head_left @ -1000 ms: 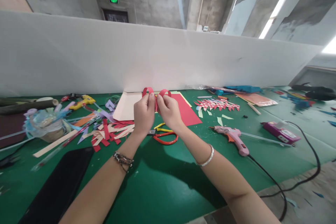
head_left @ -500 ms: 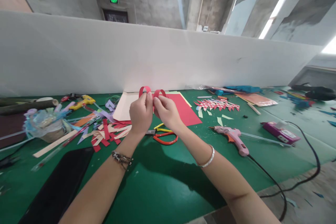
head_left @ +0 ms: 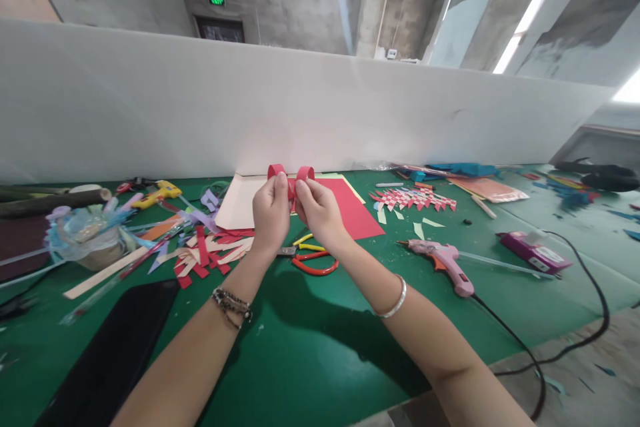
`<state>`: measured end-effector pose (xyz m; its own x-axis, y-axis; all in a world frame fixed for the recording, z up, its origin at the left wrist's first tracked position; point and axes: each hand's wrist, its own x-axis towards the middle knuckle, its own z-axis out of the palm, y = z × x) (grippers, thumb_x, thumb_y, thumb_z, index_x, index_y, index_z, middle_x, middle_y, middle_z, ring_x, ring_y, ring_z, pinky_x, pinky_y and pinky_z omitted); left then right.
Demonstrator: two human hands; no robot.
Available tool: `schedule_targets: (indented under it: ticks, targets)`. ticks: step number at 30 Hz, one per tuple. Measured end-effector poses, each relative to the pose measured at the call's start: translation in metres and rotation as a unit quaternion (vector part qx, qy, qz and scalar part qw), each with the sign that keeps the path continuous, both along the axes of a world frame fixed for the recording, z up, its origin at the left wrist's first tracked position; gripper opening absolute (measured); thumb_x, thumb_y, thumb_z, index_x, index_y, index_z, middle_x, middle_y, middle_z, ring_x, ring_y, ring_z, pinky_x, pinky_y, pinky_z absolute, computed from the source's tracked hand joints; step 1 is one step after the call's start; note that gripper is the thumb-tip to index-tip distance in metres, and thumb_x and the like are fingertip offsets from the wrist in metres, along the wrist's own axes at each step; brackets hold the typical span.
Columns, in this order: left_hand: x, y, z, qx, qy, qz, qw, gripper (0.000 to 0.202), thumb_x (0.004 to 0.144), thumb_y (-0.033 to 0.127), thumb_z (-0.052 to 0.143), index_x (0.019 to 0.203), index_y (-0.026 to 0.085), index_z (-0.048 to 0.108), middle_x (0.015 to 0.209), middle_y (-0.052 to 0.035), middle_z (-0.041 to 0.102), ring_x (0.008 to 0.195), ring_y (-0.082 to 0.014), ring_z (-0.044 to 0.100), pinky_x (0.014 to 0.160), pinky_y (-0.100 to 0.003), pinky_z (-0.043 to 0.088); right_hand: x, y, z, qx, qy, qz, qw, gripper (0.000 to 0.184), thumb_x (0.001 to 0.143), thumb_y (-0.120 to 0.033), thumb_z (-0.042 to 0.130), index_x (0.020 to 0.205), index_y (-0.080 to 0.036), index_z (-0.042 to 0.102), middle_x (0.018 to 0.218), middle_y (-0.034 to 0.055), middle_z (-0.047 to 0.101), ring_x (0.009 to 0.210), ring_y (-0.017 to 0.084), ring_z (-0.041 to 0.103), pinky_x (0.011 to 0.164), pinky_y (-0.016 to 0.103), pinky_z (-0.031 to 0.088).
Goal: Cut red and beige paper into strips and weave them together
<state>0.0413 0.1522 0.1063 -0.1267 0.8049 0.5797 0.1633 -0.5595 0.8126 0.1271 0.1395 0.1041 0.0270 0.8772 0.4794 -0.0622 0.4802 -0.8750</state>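
Observation:
A red paper strip [head_left: 277,169] is bent into two loops, one rising above each hand. My left hand [head_left: 271,211] pinches the left loop between thumb and fingers. My right hand [head_left: 319,209] pinches the right loop [head_left: 306,172] the same way, close beside it. A bit of red paper shows between the two thumbs; whether both loops are one strip is hidden by the fingers. Both hands are raised above the green table [head_left: 300,320]. Below them lie scissors with red and yellow handles [head_left: 316,263], partly covered by my right wrist.
Red paper [head_left: 357,210] and cream paper [head_left: 240,200] lie behind the hands. Cut strips [head_left: 205,257] are heaped at left, near a black case [head_left: 115,347]. A pink glue gun [head_left: 445,260] with its cord lies right, beside woven paper [head_left: 415,199].
My hands have drawn slightly apart and turned a little, and the right loop now stands more upright. Red paper has come into sight between the thumbs.

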Motion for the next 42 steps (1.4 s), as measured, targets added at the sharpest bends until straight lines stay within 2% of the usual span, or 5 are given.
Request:
schedule_targets:
  ticks: [12, 23, 33, 39, 42]
  targets:
    - [-0.039, 0.019, 0.019, -0.065, 0.194, -0.001, 0.979, 0.027, 0.085, 0.034, 0.034, 0.079, 0.018, 0.054, 0.067, 0.0003, 0.058, 0.052, -0.0105, 0.049, 0.054, -0.022, 0.039, 0.035, 0.001, 0.022, -0.018, -0.070, 0.017, 0.997, 0.023, 0.086, -0.028, 0.039, 0.066, -0.017, 0.046, 0.046, -0.0061, 0.047, 0.035, 0.003, 0.035, 0.039, 0.017, 0.028]
    - [-0.071, 0.026, 0.019, -0.227, 0.547, -0.089, 0.801, 0.019, 0.069, 0.028, 0.044, 0.073, 0.021, 0.061, 0.054, -0.0003, 0.062, 0.043, -0.0155, 0.048, 0.042, -0.024, 0.028, 0.064, -0.006, 0.039, 0.069, -0.178, -0.058, 0.980, 0.031, 0.089, -0.033, 0.037, 0.063, -0.018, 0.042, 0.052, -0.0040, 0.050, 0.043, 0.004, 0.044, 0.047, 0.019, 0.036]
    - [-0.063, 0.018, 0.029, -0.060, 0.414, 0.080, 0.905, 0.038, 0.083, 0.034, 0.033, 0.113, 0.020, 0.053, 0.071, -0.0017, 0.068, 0.058, -0.0162, 0.059, 0.061, -0.025, 0.041, 0.053, -0.035, 0.051, 0.157, -0.080, -0.068, 0.982, 0.029, 0.089, -0.042, 0.039, 0.082, -0.019, 0.055, 0.058, -0.0036, 0.050, 0.044, 0.004, 0.042, 0.046, 0.020, 0.036]
    - [-0.064, 0.041, 0.002, -0.082, 0.458, 0.024, 0.885, 0.062, 0.077, 0.038, 0.047, 0.132, 0.011, 0.034, 0.136, -0.0176, 0.041, 0.125, -0.0306, 0.036, 0.099, -0.042, 0.030, 0.048, -0.041, 0.053, 0.118, -0.069, 0.061, 0.989, 0.028, 0.088, -0.040, 0.041, 0.097, -0.020, 0.059, 0.056, -0.0040, 0.051, 0.044, 0.005, 0.043, 0.045, 0.020, 0.038]
    - [-0.050, 0.033, 0.003, -0.057, 0.362, -0.061, 0.928, 0.055, 0.084, 0.043, 0.036, 0.131, 0.016, 0.036, 0.140, -0.0125, 0.036, 0.131, -0.0282, 0.025, 0.105, -0.043, 0.021, 0.045, -0.039, 0.052, 0.089, -0.036, 0.128, 0.987, 0.027, 0.088, -0.037, 0.043, 0.100, -0.019, 0.058, 0.055, -0.0042, 0.052, 0.044, 0.005, 0.043, 0.044, 0.019, 0.038]
